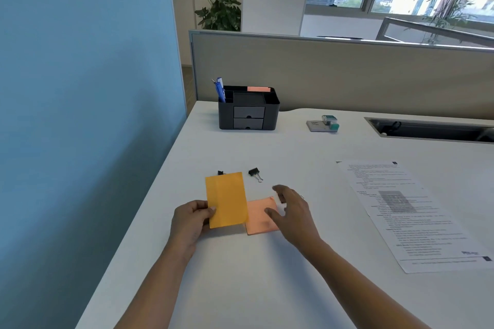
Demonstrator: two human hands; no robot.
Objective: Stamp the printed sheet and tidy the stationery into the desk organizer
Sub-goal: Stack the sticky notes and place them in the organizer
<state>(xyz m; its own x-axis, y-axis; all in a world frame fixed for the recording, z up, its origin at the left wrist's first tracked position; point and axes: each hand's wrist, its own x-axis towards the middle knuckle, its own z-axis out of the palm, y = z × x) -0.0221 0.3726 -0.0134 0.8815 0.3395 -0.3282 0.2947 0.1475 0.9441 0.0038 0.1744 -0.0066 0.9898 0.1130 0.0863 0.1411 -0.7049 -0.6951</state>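
My left hand (pixel 191 218) pinches the lower left corner of an orange sticky-note pad (pixel 226 199) and holds it tilted above the desk. My right hand (pixel 290 211) hovers with relaxed fingers over a pink sticky-note pad (pixel 260 215) lying flat on the desk. A black binder clip (pixel 255 173) lies just beyond the pads, and a second black clip (pixel 220 172) peeks out behind the orange pad. The black desk organizer (pixel 248 112) stands at the back with blue pens (pixel 220 89) and a pink pad in it. The printed sheet (pixel 406 211) lies to the right. The stamp (pixel 324 124) sits near the organizer.
The white desk (pixel 267 288) ends in an edge on the left, beside a blue wall. A beige partition runs along the back. A cable slot (pixel 433 131) is cut into the desk at the right rear.
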